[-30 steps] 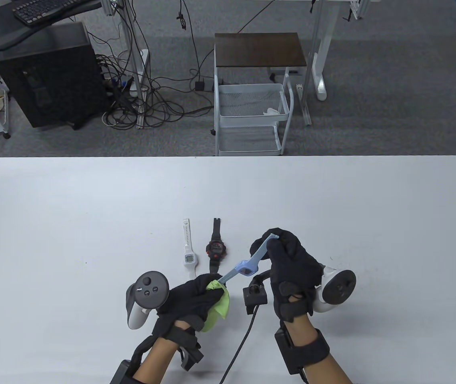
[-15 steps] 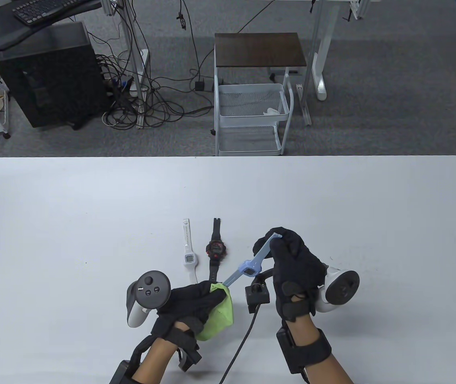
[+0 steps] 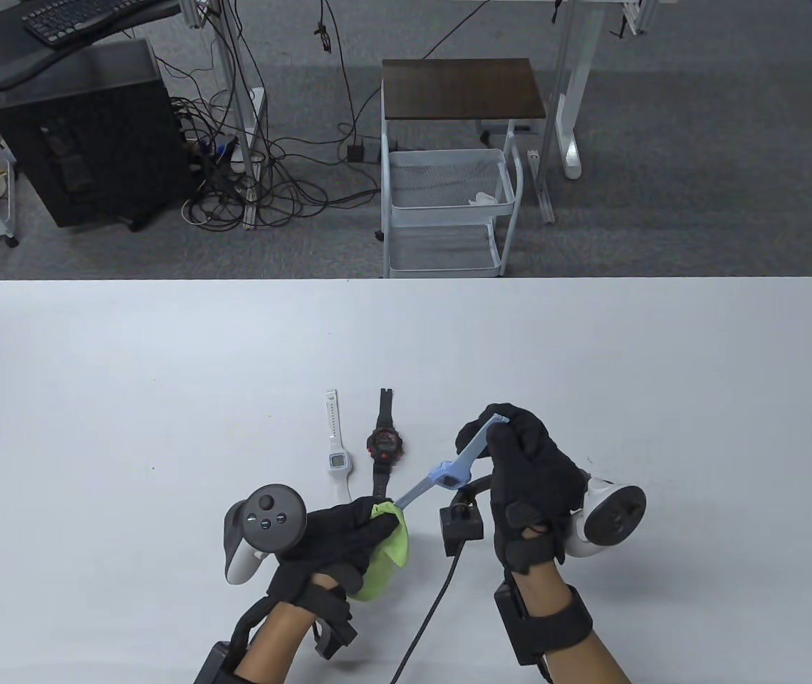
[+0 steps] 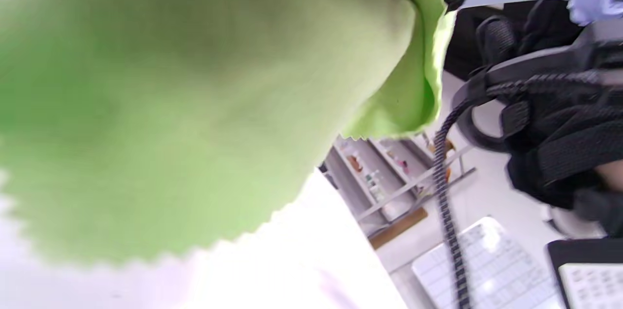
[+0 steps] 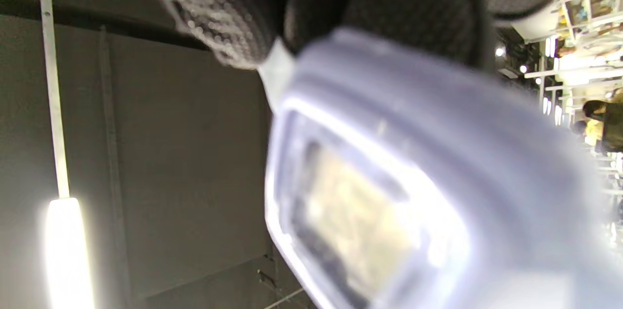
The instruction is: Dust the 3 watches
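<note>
My right hand gripped the upper strap of the blue watch, holding it slanted above the table at about four o'clock from the two watches lying there. My left hand pinched the green cloth round the lower strap end at the blue watch's seven o'clock. Over the last second the cloth had slid a little out along that strap and back up, and my right hand had drifted slightly toward four o'clock, so I judged I was mid-wipe on this strap. The black watch and white watch had stayed flat, side by side.
</note>
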Demonstrator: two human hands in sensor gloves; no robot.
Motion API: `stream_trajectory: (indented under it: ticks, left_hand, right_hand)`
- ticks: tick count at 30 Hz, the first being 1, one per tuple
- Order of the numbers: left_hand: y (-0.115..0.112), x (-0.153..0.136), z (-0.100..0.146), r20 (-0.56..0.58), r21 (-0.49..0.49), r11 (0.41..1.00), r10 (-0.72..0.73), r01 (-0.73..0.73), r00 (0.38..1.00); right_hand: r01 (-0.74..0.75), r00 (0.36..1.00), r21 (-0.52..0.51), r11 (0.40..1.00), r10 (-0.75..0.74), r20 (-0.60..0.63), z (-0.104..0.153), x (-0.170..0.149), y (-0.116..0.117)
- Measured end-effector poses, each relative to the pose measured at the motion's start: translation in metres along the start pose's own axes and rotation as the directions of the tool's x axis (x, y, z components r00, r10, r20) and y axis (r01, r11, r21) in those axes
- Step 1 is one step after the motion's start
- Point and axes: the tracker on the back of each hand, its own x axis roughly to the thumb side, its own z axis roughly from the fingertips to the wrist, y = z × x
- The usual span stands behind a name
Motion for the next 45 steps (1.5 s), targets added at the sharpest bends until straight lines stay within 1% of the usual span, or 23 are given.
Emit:
stream_trajectory:
  ticks: [2, 4, 7, 8, 10, 14, 17, 19, 23, 28, 30, 32, 34, 42, 45]
  left_hand:
    - [0.000, -0.002, -0.001, -0.023, -0.022, 0.994, -0.109, 0.108, 0.994]
    - [0.000, -0.005, -0.001, -0.031, -0.027, 0.989, -0.144, 0.143, 0.989]
    - [-0.001, -0.006, 0.000, -0.010, -0.001, 0.999, -0.052, 0.052, 0.999]
    - [-0.002, -0.006, 0.000, -0.005, -0.003, 1.000, -0.015, 0.015, 1.000]
    - [-0.005, -0.004, -0.001, 0.003, -0.016, 1.000, 0.007, -0.007, 1.000]
    - [-0.012, -0.001, -0.003, 0.008, -0.080, 0.997, -0.008, 0.008, 1.000]
    - [-0.021, -0.001, -0.005, -0.016, -0.156, 0.988, -0.009, 0.007, 1.000]
    - [-0.026, -0.002, -0.007, -0.023, -0.181, 0.983, -0.016, 0.012, 1.000]
    - [-0.038, -0.006, -0.011, -0.068, -0.307, 0.951, -0.057, 0.034, 0.996]
    - [-0.049, -0.009, -0.014, -0.101, -0.374, 0.920, -0.168, 0.119, 0.981]
    - [-0.054, -0.009, -0.015, -0.112, -0.414, 0.891, -0.253, 0.186, 0.961]
    - [-0.058, -0.010, -0.017, -0.115, -0.434, 0.869, -0.315, 0.238, 0.942]
    - [-0.061, -0.011, -0.018, -0.124, -0.463, 0.849, -0.348, 0.256, 0.929]
    - [-0.069, -0.019, -0.022, -0.155, -0.513, 0.807, -0.423, 0.294, 0.893]
    - [-0.070, -0.021, -0.022, -0.162, -0.517, 0.804, -0.430, 0.295, 0.888]
  right_hand:
    - [0.021, 1.000, -0.021, 1.000, -0.021, 0.008, -0.005, 0.005, -0.006]
    - [-0.004, 1.000, -0.013, 1.000, 0.004, 0.003, -0.007, 0.008, -0.011]
    - [-0.054, 0.999, -0.013, 0.998, 0.054, 0.001, -0.011, 0.007, -0.016]
    - [-0.066, 0.998, -0.001, 0.998, 0.066, -0.009, -0.012, 0.005, -0.018]
    - [-0.072, 0.997, -0.002, 0.997, 0.072, -0.023, -0.013, 0.003, -0.019]
    - [-0.079, 0.996, -0.002, 0.997, 0.079, -0.044, -0.015, -0.001, -0.023]
    - [-0.078, 0.996, -0.003, 0.997, 0.078, -0.052, -0.016, -0.002, -0.025]
    - [-0.077, 0.996, 0.000, 0.997, 0.077, -0.055, -0.017, -0.002, -0.025]
    - [-0.071, 0.996, 0.026, 0.997, 0.073, -0.058, -0.017, -0.002, -0.023]
    - [-0.080, 0.995, 0.039, 0.996, 0.082, -0.059, -0.017, -0.003, -0.022]
    - [-0.081, 0.995, 0.046, 0.996, 0.084, -0.061, -0.016, -0.004, -0.020]
    - [-0.083, 0.994, 0.059, 0.995, 0.086, -0.064, -0.016, -0.005, -0.018]
    - [-0.083, 0.994, 0.069, 0.994, 0.088, -0.067, -0.015, -0.005, -0.016]
    - [-0.086, 0.993, 0.097, 0.992, 0.094, -0.076, -0.013, -0.007, -0.013]
    - [-0.085, 0.993, 0.103, 0.991, 0.093, -0.079, -0.013, -0.007, -0.012]
